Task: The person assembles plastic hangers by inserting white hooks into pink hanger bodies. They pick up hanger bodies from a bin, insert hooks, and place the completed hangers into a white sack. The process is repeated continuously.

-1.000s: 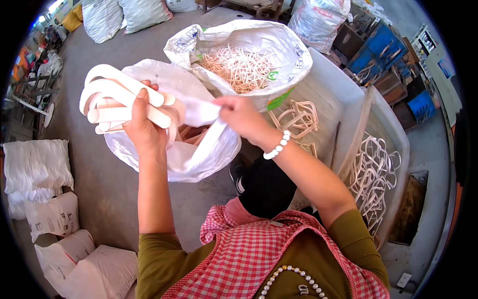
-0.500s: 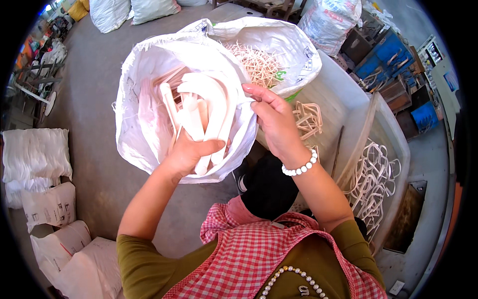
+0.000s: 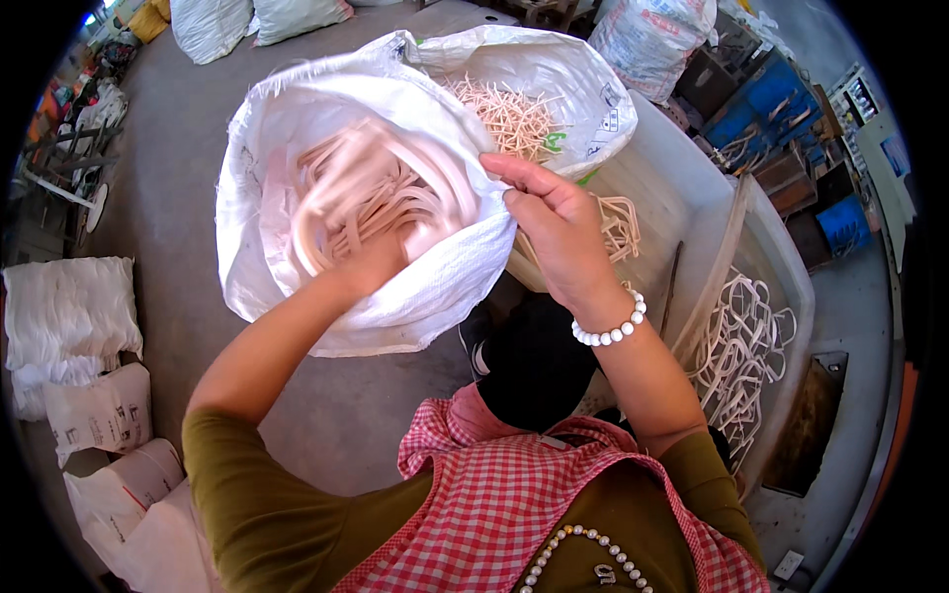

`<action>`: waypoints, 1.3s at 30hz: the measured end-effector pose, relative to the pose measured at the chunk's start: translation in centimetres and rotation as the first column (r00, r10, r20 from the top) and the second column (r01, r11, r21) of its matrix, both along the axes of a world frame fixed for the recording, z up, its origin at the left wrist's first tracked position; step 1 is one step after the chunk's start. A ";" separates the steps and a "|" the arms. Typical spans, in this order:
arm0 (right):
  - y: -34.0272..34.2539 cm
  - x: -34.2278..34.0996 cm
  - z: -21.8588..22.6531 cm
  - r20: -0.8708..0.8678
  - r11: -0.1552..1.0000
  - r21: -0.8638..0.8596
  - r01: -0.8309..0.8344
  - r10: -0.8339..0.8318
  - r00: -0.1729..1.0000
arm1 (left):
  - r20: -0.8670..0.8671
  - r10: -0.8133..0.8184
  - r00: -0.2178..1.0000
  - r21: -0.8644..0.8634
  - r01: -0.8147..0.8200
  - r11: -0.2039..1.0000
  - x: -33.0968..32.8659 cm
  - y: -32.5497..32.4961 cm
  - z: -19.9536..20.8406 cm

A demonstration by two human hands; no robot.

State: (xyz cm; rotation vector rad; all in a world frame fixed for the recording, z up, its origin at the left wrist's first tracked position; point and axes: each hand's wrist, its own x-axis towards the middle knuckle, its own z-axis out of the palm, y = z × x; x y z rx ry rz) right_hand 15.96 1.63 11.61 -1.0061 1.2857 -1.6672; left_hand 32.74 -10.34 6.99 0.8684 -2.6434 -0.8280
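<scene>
A white woven sack (image 3: 259,163) gapes toward me, its frayed rim turned upward. Inside lie pale pink curved strips (image 3: 381,173), partly smeared by motion. My left hand (image 3: 371,265) reaches down into this sack against the strips; its fingers are hidden, so its grip does not show. On the sack's right side, the thumb and fingers of my right hand (image 3: 559,222) pinch the rim.
Behind stands a second white sack (image 3: 598,94) holding thin pale pieces (image 3: 509,119). A large pale tub (image 3: 791,247) at right contains white looped strips (image 3: 746,346). White bags (image 3: 74,306) lie at left; blue containers (image 3: 845,229) stand far right.
My left hand has gone deeper into the sack, and the thick strips have dropped lower among the others. The sack has shifted slightly left, with my right hand still pinching its rim.
</scene>
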 end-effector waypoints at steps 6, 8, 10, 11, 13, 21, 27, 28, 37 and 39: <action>1.0 0.6 -1.0 0.020 0.986 0.133 -0.098 0.096 0.995 | 0.142 -0.243 0.960 0.012 0.244 0.970 0.2 1.9 -2.1; 0.9 0.0 -1.2 0.013 0.989 0.124 -0.076 0.075 0.997 | 0.155 -0.233 0.960 0.023 0.232 0.972 0.2 1.6 -2.5; 0.5 0.1 0.1 0.042 0.997 0.068 -0.031 0.028 0.999 | 0.171 -0.220 0.960 0.026 0.219 0.975 0.4 1.3 -2.7; 0.4 -0.1 0.3 0.034 0.998 0.061 -0.030 0.028 0.999 | 0.175 -0.219 0.960 0.033 0.217 0.976 0.3 1.2 -2.7; 0.2 -0.6 0.3 -0.015 0.997 0.048 -0.063 0.064 0.998 | 0.191 -0.220 0.957 0.037 0.216 0.976 0.1 0.8 -2.7; 0.9 -1.4 0.3 0.091 0.994 0.103 -0.047 0.037 0.995 | 0.228 -0.194 0.954 0.142 0.165 0.976 0.2 -0.8 -5.0; 0.6 -1.4 0.4 0.109 0.988 0.135 -0.073 0.058 0.992 | 0.361 0.145 0.921 -0.056 -0.133 0.989 5.0 -6.1 -1.0; 0.4 -1.3 0.4 0.117 0.986 0.144 -0.087 0.070 0.991 | 0.429 0.145 0.891 -0.042 -0.141 0.989 5.4 -7.5 -0.9; 0.7 -1.1 0.3 0.104 0.986 0.134 -0.098 0.084 0.991 | 0.421 0.320 0.849 -0.238 -0.237 0.942 0.7 -10.8 -4.3; 0.9 -1.2 0.1 0.079 0.985 0.143 -0.101 0.090 0.993 | 0.533 0.172 0.828 -0.029 -0.185 0.982 -0.6 -12.2 -5.1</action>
